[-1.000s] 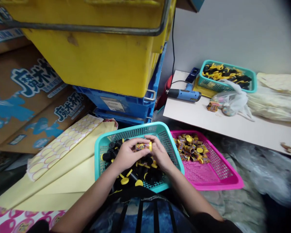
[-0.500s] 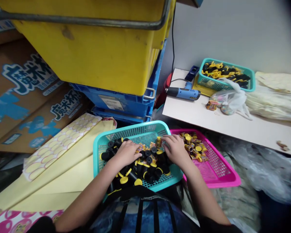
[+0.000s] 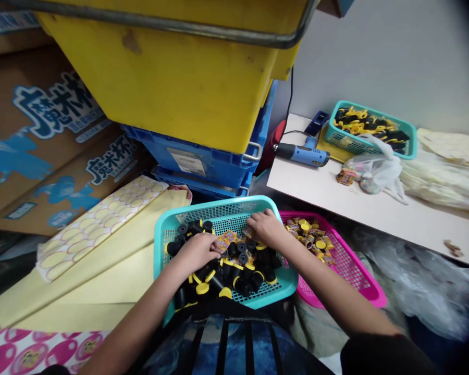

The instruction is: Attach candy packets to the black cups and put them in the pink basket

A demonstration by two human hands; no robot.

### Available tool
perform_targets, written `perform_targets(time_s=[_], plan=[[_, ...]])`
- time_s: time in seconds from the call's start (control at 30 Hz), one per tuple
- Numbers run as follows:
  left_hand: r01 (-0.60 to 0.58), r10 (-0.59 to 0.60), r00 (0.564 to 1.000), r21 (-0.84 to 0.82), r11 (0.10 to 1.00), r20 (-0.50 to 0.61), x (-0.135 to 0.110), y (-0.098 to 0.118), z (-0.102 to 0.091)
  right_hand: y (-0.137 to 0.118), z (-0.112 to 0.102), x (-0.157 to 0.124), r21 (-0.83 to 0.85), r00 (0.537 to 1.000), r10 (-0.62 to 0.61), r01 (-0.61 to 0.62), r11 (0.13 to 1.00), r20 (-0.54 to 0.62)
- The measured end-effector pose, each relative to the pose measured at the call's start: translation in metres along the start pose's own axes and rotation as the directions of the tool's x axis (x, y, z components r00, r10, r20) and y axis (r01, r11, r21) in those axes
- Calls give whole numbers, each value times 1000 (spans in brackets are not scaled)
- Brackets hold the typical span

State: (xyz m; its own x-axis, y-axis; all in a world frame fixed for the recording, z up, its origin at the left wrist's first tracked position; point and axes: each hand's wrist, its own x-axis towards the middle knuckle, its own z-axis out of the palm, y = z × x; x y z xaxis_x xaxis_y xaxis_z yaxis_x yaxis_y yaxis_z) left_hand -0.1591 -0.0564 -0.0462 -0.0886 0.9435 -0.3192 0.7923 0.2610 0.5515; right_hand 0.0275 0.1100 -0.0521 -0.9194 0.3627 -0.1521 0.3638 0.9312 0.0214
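A turquoise mesh basket [image 3: 214, 208] sits before me, holding several black canisters [image 3: 217, 281] with yellow caps and small black ringed pieces [image 3: 243, 258]. Small orange printed labels [image 3: 229, 236] lie among them. Over the basket's left half, my left hand [image 3: 197, 254] is closed, thumb and fingers at the edge of an orange printed label. My right hand [image 3: 269, 227] is over the back right part, fingers bent down and pinched at a small brownish printed piece [image 3: 248, 232]. Its fingertips are partly hidden.
A pink basket [image 3: 346, 271] with yellow-capped, label-wrapped pieces stands at the right. On the white table [image 3: 305, 182] are a blue heat gun [image 3: 303, 155], another turquoise basket [image 3: 412, 138] and a plastic bag [image 3: 383, 169]. Stacked yellow [image 3: 172, 78] and blue crates [image 3: 214, 174] rise ahead; printed cartons [image 3: 62, 151] stand left.
My right hand has moved left and its fingers have drawn together. The yellow-capped piece by its fingertips no longer shows. My left hand has shifted slightly, and the whole view has turned a little left.
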Motion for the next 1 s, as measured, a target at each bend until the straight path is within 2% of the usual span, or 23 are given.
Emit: perform_targets(time_s=[0.07,0.1,0.13,0.2,0.23,0.27,0.3,0.33,0.37,0.4,0.47,0.53,0.6,0.63,0.7,0.77,0.8,0.9,0.93,0.97,1.0], plan=[[-31,33,999,-67,997,37,-5,-6,-3,11,-12,-32,-5,986,159,-160,987,-54],[-44,47,998,-93,995,31,-7,-9,-5,18,-16,-52,11,943,319,-319,948,-96],[-50,51,999,-110,993,12,-10,-11,-6,26,-20,-72,23,875,472,-473,881,-104],[-78,67,993,-120,990,-96,-15,-14,-6,38,-23,-107,16,727,686,-686,727,-20],[-126,105,978,-113,986,-179,-17,-15,-6,39,-23,-117,45,673,739,-738,673,-9],[-201,169,948,-97,975,-270,-19,-15,-6,35,-24,-122,128,654,756,-748,651,-18],[-294,253,900,-67,953,-354,-20,-14,-6,28,-24,-119,268,660,750,-717,644,-38],[-396,347,831,-24,918,-435,-21,-13,-7,17,-25,-111,438,689,722,-632,640,-61],[-487,435,750,30,873,-499,-22,-12,-8,3,-26,-97,626,729,681,-500,598,-70],[-551,503,675,84,830,-540,-23,-9,-9,-11,-28,-81,774,776,631,-395,495,-8],[-608,585,553,193,770,-593,-25,-5,-12,-39,-30,-45,911,890,426,-302,280,164],[-607,623,485,276,745,-614,-28,-3,-14,-60,-29,-16,955,939,201,-293,40,280],[-578,632,467,327,748,-619,-32,-5,-13,-72,-26,1,950,950,76,-294,-107,303],[-561,627,470,339,755,-621,-33,-7,-12,-74,-25,5,948,953,65,-286,-144,297],[-535,608,487,336,775,-627,-37,-13,-9,-74,-23,7,950,954,118,-251,-186,276],[-528,578,532,291,798,-619,-40,-18,-7,-71,-23,5,944,937,219,-219,-246,274],[-516,551,583,252,819,-597,-42,-20,-7,-68,-24,3,938,921,273,-197,-286,277],[-377,355,799,55,925,-485,-41,-17,-10,-63,-25,-1,903,880,386,-101,-418,277],[-317,254,848,-60,947,-464,-40,-13,-11,-64,-25,-2,886,874,403,-64,-460,272],[-271,149,878,-217,938,-455,-37,-6,-11,-66,-25,-2,865,870,413,-30,-500,269],[-244,45,893,-397,885,-448,-33,1,-11,-70,-23,-1,845,865,423,-2,-535,270]])
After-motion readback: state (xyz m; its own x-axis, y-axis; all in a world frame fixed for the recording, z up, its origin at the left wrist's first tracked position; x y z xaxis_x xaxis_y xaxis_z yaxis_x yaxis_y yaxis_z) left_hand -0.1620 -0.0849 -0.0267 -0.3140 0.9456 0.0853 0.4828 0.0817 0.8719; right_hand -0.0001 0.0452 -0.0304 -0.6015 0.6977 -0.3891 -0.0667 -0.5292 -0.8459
